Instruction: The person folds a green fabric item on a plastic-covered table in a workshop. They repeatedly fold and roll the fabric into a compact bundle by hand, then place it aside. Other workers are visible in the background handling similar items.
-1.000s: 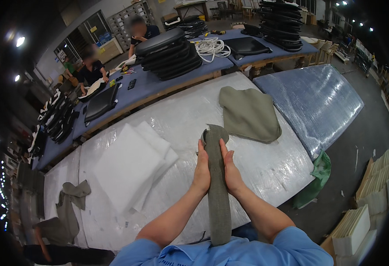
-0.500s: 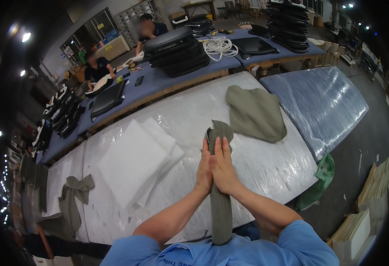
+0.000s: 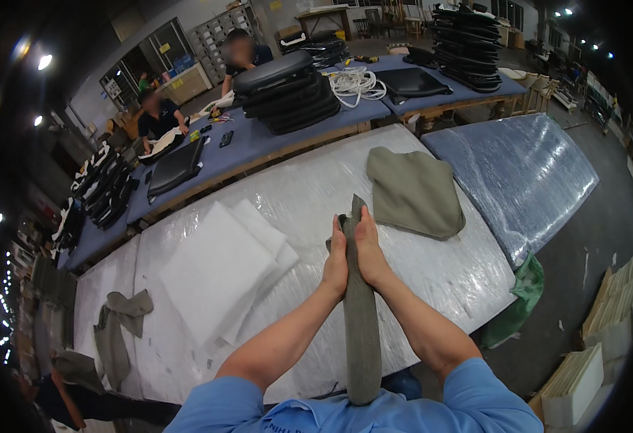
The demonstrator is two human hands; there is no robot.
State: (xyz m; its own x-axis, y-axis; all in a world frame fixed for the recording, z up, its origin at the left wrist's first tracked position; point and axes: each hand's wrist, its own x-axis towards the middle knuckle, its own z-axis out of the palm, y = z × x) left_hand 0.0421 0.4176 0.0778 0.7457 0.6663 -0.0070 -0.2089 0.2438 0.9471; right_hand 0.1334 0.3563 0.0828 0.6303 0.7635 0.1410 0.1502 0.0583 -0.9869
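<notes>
A long, narrow grey-green fabric tube (image 3: 362, 339), seemingly padded, runs from against my chest out over the table. My left hand (image 3: 337, 258) presses on its left side near the far end, fingers together and pointing away from me. Opposite it, my right hand (image 3: 369, 252) bears on the right side, so the tube is squeezed between both palms. A loose pointed flap of the fabric sticks up past my fingertips. Beyond my right hand lies a grey-green fabric cover (image 3: 416, 191), flat on the plastic-wrapped table (image 3: 309, 346).
White wadding sheets (image 3: 219, 267) lie stacked left of my arms. Farther left is a grey-green fabric strip (image 3: 114, 339), with another person's arm near it. Two people work at a blue table (image 3: 266, 148) bearing black seat pads (image 3: 287, 90). A wrapped blue panel (image 3: 518, 173) adjoins at right.
My hands have parted slightly, from overlapping on top of the tube to pressing its two sides. The rounded fabric end now shows as a narrow upright point. The person at lower left has shifted.
</notes>
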